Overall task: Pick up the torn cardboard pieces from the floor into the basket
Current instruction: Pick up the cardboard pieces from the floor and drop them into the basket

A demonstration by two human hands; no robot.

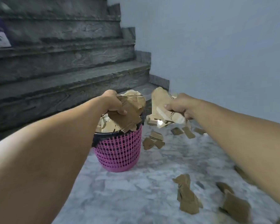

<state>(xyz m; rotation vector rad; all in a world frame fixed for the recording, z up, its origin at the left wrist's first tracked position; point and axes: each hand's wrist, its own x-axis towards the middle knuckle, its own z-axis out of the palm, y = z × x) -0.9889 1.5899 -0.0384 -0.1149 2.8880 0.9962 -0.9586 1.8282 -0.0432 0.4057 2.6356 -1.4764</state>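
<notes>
Pink basket (120, 152) holds torn cardboard pieces (107, 125); both hands gripping more.

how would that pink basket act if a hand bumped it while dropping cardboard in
The pink basket looks like thin open lattice plastic, so probably light and apt to slide on the smooth marble floor. It narrows toward its base and cardboard is heaped at its rim, so a sideways knock from the left hand might tip it.
</notes>
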